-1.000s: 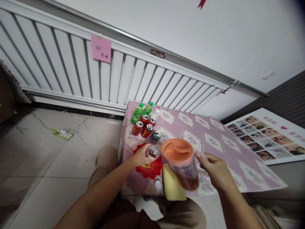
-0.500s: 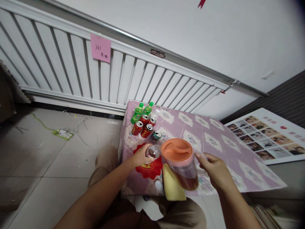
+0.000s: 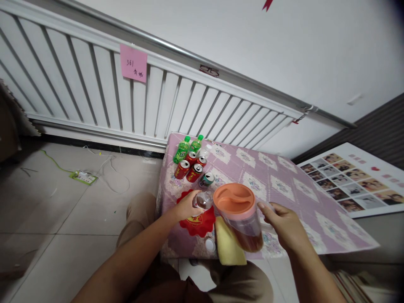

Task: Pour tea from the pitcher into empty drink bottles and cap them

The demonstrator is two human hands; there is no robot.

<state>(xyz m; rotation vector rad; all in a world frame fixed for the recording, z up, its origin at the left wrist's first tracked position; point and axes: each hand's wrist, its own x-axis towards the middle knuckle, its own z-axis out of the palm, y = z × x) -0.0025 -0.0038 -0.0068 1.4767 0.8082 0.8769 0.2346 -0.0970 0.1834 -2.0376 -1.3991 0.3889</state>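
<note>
My left hand [image 3: 188, 205] is closed round a clear plastic bottle [image 3: 203, 200], tilted with its mouth to the right. My right hand [image 3: 284, 225] grips the handle of a clear pitcher [image 3: 244, 229] with an orange lid [image 3: 235, 198]. The pitcher leans left, its lid rim beside the bottle's mouth; whether they touch I cannot tell. Brown liquid shows low in the pitcher. Beneath the bottle lies a red scalloped tray [image 3: 202, 227]. A white cap [image 3: 210, 245] and a folded yellow cloth [image 3: 229, 246] lie near the table's front edge.
Several red cans [image 3: 182, 169], a teal can [image 3: 206, 180], two green bottles [image 3: 182, 150] and a clear bottle [image 3: 205, 151] stand at the table's back left. The tablecloth [image 3: 284, 185] is purple. Behind is a white radiator [image 3: 195, 105]; a photo board [image 3: 360, 179] leans at right.
</note>
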